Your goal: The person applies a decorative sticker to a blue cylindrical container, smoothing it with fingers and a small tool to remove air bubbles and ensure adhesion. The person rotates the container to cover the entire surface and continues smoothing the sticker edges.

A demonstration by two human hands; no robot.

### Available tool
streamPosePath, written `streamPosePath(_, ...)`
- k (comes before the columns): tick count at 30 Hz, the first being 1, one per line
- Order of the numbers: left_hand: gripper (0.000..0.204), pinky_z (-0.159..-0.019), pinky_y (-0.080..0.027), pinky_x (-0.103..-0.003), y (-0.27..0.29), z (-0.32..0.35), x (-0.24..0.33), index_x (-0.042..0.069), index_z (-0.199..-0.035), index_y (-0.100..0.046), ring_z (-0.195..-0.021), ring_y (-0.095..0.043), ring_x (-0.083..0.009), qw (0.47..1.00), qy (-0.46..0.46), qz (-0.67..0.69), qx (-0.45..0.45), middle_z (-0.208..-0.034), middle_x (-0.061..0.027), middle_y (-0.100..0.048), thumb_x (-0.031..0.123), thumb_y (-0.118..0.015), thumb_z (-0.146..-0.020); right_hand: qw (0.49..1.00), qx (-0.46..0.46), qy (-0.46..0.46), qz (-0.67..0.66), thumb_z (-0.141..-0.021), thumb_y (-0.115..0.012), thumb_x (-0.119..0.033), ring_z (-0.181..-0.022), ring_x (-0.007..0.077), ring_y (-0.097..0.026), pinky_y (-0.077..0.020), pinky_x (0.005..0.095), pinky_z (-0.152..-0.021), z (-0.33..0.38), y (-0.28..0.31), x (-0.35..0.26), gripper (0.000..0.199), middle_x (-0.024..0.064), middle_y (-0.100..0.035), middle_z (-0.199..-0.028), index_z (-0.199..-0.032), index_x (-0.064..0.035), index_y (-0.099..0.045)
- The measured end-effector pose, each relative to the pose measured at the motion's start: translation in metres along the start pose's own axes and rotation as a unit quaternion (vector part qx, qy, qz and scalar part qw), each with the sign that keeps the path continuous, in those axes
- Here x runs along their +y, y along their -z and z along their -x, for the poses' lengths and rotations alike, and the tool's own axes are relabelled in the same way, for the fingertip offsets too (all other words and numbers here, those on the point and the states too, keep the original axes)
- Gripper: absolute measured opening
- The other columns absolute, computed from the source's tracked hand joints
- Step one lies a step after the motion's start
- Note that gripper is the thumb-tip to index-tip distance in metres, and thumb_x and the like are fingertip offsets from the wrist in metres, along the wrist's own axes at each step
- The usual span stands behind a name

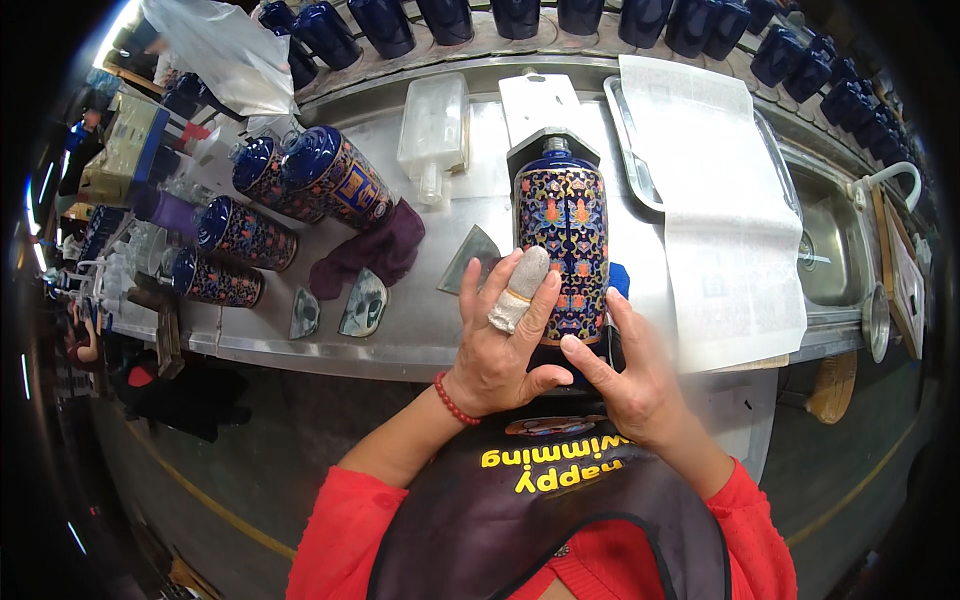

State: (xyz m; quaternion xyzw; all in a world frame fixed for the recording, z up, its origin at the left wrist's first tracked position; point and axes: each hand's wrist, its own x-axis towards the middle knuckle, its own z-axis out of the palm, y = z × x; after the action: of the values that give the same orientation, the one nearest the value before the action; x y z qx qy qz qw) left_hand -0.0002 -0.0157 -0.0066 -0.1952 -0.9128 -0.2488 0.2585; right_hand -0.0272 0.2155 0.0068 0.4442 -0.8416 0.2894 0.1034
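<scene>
A tall dark-blue bottle with a colourful floral pattern [562,225] lies lengthwise on the metal worktable [400,340], neck pointing away from me. My left hand [500,335] grips its lower left side; the middle finger wears a grey fabric wrap, and a red bead bracelet circles the wrist. My right hand [630,370] holds the bottle's lower right side and base. Both hands sit at the table's near edge, over my dark apron.
Several similar patterned bottles [300,180] lie at the table's left, beside a purple cloth [375,250] and small grey triangular pieces [362,302]. A clear plastic box [435,125] and a paper-covered tray [720,200] sit behind. Plain blue bottles [520,15] line the back ledge. A sink [830,240] lies at right.
</scene>
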Motion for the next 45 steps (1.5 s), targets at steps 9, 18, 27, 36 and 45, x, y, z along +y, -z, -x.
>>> streamPosePath(9, 0.087, -0.121, -0.020, -0.059, 0.005, -0.016, -0.001, -0.002, -0.143, -0.058, -0.136, -0.047, -0.0464, 1.000, 0.002, -0.017, 0.006, -0.144, -0.0270, -0.056, 0.072, -0.044, -0.099, 1.000, -0.007, -0.011, 0.007, -0.086, -0.063, -0.001, -0.130, 0.0433, -0.055, -0.0489, 0.0479, -0.099, -0.001, 0.000, 0.000, 0.056, 0.0330, -0.039, -0.154, -0.139, -0.0206, -0.066)
streamPosePath(18, 0.069, -0.120, -0.020, -0.057, 0.011, -0.019, -0.006, 0.012, -0.139, -0.067, -0.135, -0.044, -0.0414, 1.000, 0.010, 0.012, 0.022, -0.144, -0.0222, -0.057, 0.066, -0.051, -0.099, 1.000, -0.008, -0.006, -0.002, -0.087, -0.063, -0.004, -0.130, 0.0430, -0.055, -0.0492, 0.0473, -0.099, -0.001, 0.001, 0.001, 0.054, 0.0332, -0.038, -0.154, -0.139, -0.0210, -0.066)
streamPosePath(27, 0.043, -0.119, -0.025, -0.054, 0.014, -0.027, -0.018, 0.009, -0.122, -0.072, -0.133, -0.046, -0.0432, 0.993, 0.030, 0.097, 0.065, -0.140, -0.0255, -0.058, 0.045, -0.061, -0.102, 0.990, 0.042, -0.052, -0.124, -0.084, -0.065, 0.009, -0.123, 0.0446, -0.061, -0.0523, 0.0464, -0.101, -0.007, 0.021, 0.002, 0.060, 0.0337, -0.048, -0.147, -0.141, -0.0072, -0.060)
streamPosePath(36, 0.016, -0.113, -0.034, -0.051, 0.006, -0.038, -0.009, 0.005, -0.104, -0.067, -0.129, -0.049, -0.0443, 0.970, 0.121, 0.195, 0.085, -0.134, -0.0288, -0.058, 0.014, -0.069, -0.092, 0.933, -0.011, -0.234, -0.273, -0.090, -0.068, -0.008, -0.070, 0.0165, -0.065, -0.0519, 0.0319, -0.065, -0.084, 0.063, 0.027, 0.019, 0.0122, -0.068, -0.081, -0.104, 0.0022, -0.061)
streamPosePath(45, 0.011, -0.112, -0.038, -0.045, 0.004, -0.043, -0.004, 0.006, -0.100, -0.069, -0.133, -0.053, -0.0369, 0.965, 0.141, 0.204, 0.089, -0.147, -0.0302, -0.052, 0.008, -0.065, -0.090, 0.926, -0.098, -0.216, -0.292, -0.087, -0.068, -0.007, -0.082, 0.0094, -0.054, -0.0466, 0.0262, -0.073, -0.109, 0.060, 0.039, 0.015, 0.0021, -0.062, -0.087, -0.100, 0.0002, -0.065)
